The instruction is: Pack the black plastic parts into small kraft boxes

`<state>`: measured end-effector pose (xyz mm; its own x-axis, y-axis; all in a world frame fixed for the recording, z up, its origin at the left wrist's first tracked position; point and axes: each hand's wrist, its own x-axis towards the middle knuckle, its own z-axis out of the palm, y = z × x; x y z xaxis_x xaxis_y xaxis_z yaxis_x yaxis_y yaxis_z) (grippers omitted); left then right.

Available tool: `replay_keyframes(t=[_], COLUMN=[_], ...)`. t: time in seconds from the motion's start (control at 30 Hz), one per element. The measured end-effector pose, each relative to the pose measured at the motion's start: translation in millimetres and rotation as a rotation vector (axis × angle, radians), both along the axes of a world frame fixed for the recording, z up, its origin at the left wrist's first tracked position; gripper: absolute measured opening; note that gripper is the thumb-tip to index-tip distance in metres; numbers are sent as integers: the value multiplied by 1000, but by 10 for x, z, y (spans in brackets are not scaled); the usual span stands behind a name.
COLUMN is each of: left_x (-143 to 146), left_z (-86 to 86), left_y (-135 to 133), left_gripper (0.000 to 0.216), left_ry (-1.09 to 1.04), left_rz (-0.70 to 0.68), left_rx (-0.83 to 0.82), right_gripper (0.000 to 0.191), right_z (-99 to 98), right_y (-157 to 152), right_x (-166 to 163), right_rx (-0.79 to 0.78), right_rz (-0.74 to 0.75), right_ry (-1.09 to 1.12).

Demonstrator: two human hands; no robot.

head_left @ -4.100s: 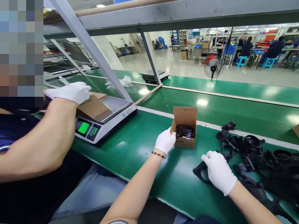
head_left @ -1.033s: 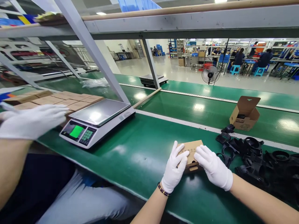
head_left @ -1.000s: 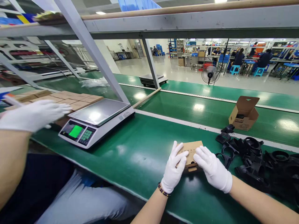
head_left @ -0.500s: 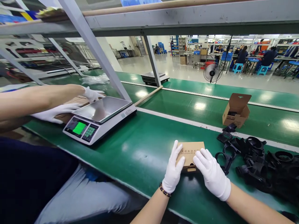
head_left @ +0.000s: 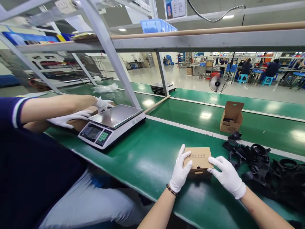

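Note:
A small closed brown cardboard box (head_left: 198, 158) lies on the green belt (head_left: 147, 152) in front of me. My left hand (head_left: 181, 170), in a white glove, presses against its left side. My right hand (head_left: 227, 175), also gloved, grips its right front corner. A heap of black plastic parts (head_left: 262, 165) lies just right of my right hand. An open cardboard box (head_left: 231, 117) with a dark part inside stands further back on the belt.
A weighing scale (head_left: 111, 125) stands at the left on the belt. A co-worker's gloved hands (head_left: 78, 113) hold a brown box beside it. A slanted metal frame post (head_left: 111, 54) rises behind the scale. A fan (head_left: 217, 83) and seated people are far back.
The open box on the belt has drifted left. My hands have stayed on the closed box, the right one shifting to its right corner. The view has tilted upward.

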<state>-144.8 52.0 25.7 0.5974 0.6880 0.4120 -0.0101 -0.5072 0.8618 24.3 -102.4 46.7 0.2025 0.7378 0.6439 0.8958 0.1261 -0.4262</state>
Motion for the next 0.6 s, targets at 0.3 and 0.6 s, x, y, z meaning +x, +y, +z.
replay_keyframes(t=[0.3,0.6], left_x=[-32,-83], left_z=[114,100], left_y=[77,34], left_gripper=[50,42], left_ry=[56,52], left_rz=[-28,-48], left_rx=[144,16], right_gripper=[17,20], right_z=[0,-72], right_y=[101,0], right_x=[-147,-178], right_rx=[254,209], right_rz=[-2,-180], right_ry=[250,-100])
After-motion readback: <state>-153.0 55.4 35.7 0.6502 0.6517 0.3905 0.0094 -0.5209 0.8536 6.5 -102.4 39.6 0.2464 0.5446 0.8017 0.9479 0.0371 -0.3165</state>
